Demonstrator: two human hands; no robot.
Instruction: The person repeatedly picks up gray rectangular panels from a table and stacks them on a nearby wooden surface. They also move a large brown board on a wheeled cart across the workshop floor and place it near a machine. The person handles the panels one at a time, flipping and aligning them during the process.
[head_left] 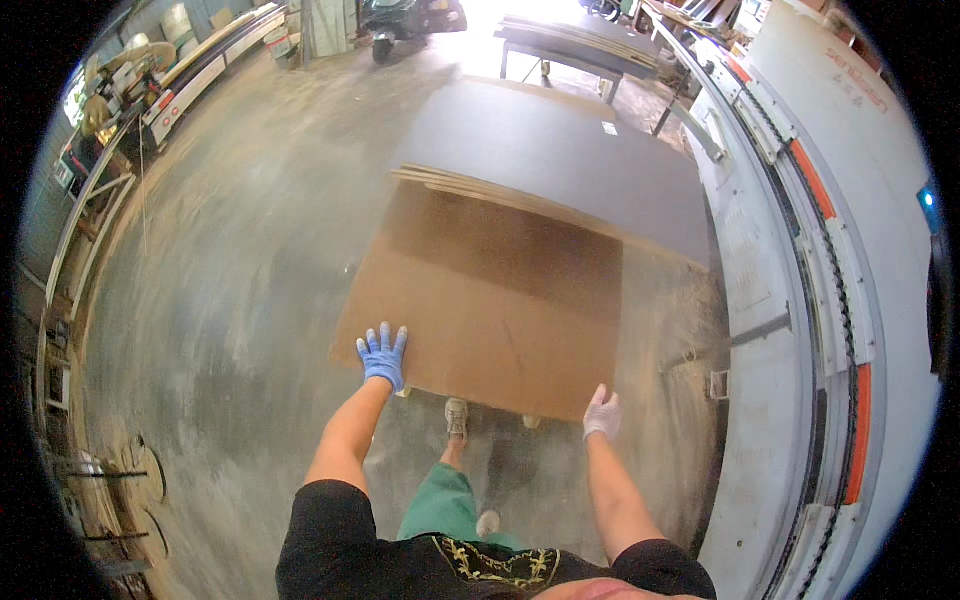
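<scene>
A large flat brown board (490,320) lies low in front of me, raised a little above the floor. My left hand (383,362), in a blue glove with pale fingertips, is flat on its near left corner with the fingers spread. At the near right corner is my right hand (602,412), in a whitish glove, its fingers drawn together at the edge; the board partly hides how they bend. Thin board edges (500,195) show along the far side of the brown face. Beyond them stretches a big grey sheet (540,135) with a small white label.
A long grey machine (760,330) with a chain track and orange strips runs along the right. Behind the sheet stands a table with stacked boards (580,45). Rails and equipment (110,130) line the left; a scooter (400,20) is parked at the back. My shoe (457,415) is near the board's edge.
</scene>
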